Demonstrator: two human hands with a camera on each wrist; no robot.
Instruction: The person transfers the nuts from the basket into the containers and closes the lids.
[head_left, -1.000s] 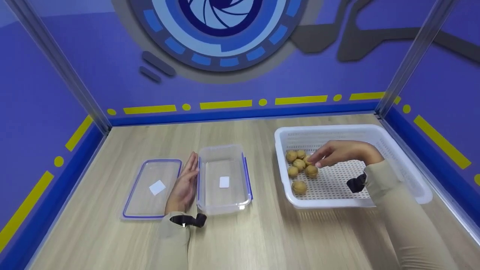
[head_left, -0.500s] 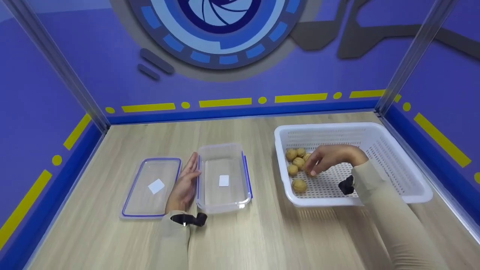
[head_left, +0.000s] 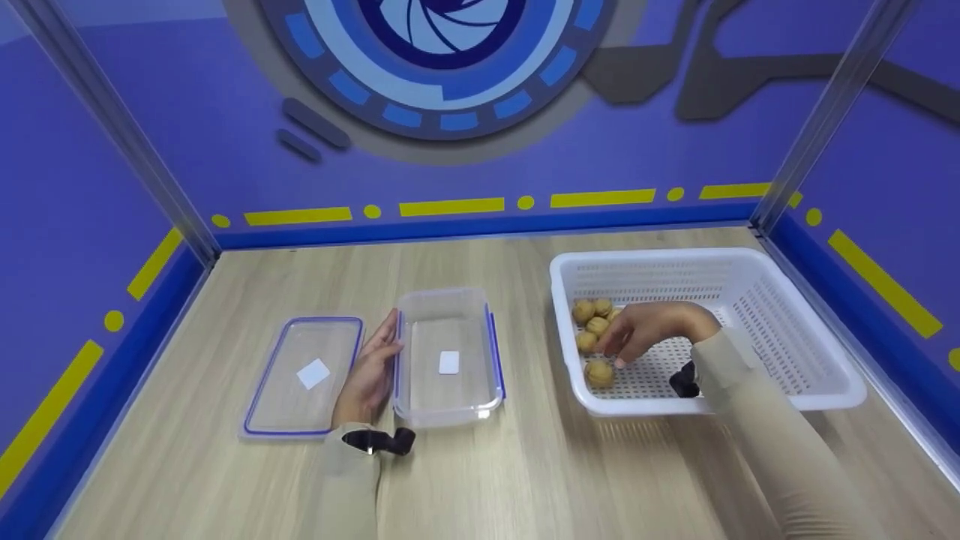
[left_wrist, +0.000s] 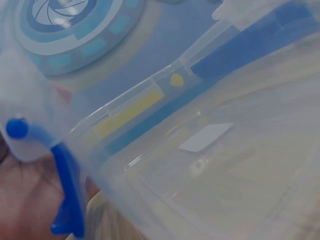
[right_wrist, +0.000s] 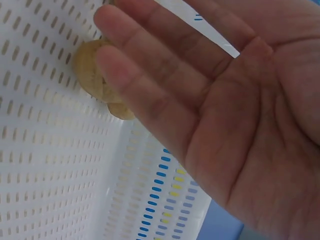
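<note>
My left hand [head_left: 367, 375] rests along the left side of a clear plastic food container [head_left: 442, 334] with blue seals, its thumb at the rim. In the left wrist view the container's wall and blue clip edge [left_wrist: 67, 190] stand close before the palm. My right hand [head_left: 649, 328] reaches down into a white perforated basket [head_left: 675, 406], over several walnuts [head_left: 597, 325]. Its fingertips are close to the nearest walnut [head_left: 599, 373]. The right wrist view shows its fingers extended and the palm bare, with a walnut [right_wrist: 90, 70] behind the fingertips. The hand hides part of the walnut group.
A clear lid [head_left: 300, 346] with a blue seal lies flat left of my left hand. White labels sit on the lid and in the container. Bare wooden table [head_left: 525, 465] lies between container and basket. Blue-purple panels [head_left: 450, 172] enclose the back and sides.
My right hand has moved left and toward the near side of the basket, from the far walnuts to the nearest one. The left hand and the container have stayed in place.
</note>
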